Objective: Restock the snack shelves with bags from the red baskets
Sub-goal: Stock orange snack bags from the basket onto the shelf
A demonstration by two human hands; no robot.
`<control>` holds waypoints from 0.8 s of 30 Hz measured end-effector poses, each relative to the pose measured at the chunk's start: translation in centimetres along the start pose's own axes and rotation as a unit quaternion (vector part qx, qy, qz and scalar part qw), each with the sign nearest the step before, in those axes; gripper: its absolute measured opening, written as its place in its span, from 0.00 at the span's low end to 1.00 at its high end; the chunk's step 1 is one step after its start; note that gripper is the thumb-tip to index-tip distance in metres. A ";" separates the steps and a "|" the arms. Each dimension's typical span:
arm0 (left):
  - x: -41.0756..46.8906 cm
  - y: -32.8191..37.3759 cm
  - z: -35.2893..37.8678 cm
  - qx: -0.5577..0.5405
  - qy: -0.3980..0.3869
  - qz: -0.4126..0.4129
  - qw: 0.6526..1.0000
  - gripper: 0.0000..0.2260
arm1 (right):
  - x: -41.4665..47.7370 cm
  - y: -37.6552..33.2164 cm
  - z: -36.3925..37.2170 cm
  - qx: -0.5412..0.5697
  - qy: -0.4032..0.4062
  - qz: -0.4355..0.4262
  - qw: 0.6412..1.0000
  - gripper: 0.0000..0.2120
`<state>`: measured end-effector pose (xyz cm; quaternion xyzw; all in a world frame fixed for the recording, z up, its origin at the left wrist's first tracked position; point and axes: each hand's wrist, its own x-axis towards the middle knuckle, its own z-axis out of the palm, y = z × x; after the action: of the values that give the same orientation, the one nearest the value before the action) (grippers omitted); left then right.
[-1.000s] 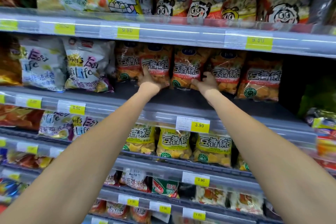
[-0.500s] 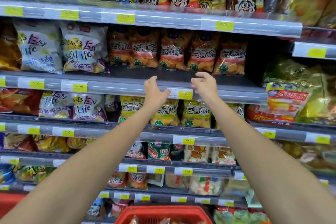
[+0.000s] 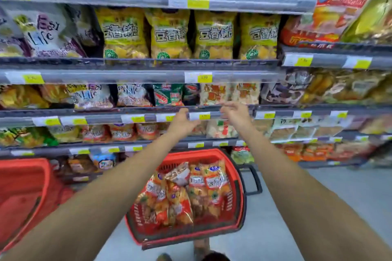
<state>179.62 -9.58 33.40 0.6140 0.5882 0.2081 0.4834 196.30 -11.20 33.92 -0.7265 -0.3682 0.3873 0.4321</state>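
A red basket [image 3: 238, 195] stands on the floor below my arms, filled with several orange-red snack bags [image 3: 191, 193]. A second red basket [image 3: 25, 186] sits at the left edge. On the snack shelves [image 3: 135, 75], yellow bags [image 3: 169, 34] stand in a row. My left hand [image 3: 183, 122] and my right hand [image 3: 235, 113] both hang in the air in front of a lower shelf edge, above the filled basket. Their fingers are relaxed and hold nothing.
More snack bags fill the shelves left and right, with yellow price tags [image 3: 203, 78] along each rail. A black handle [image 3: 253, 180] sticks out of the filled basket on its right. Grey floor [image 3: 307, 197] lies to the right of the basket.
Both hands have let go of the orange bags on the upper shelf and drawn back and down. The view has tilted down, so the filled red basket is now fully visible.
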 end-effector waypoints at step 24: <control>0.4 -34.6 19.1 -0.091 -0.059 -0.303 0.947 0.17 | 2.2 38.3 9.5 -0.242 -0.007 0.247 0.938 0.31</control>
<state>177.44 -21.43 -4.28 0.3709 0.6955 0.0676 0.6117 196.51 -19.62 -4.65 -0.8746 -0.2631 0.3856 0.1312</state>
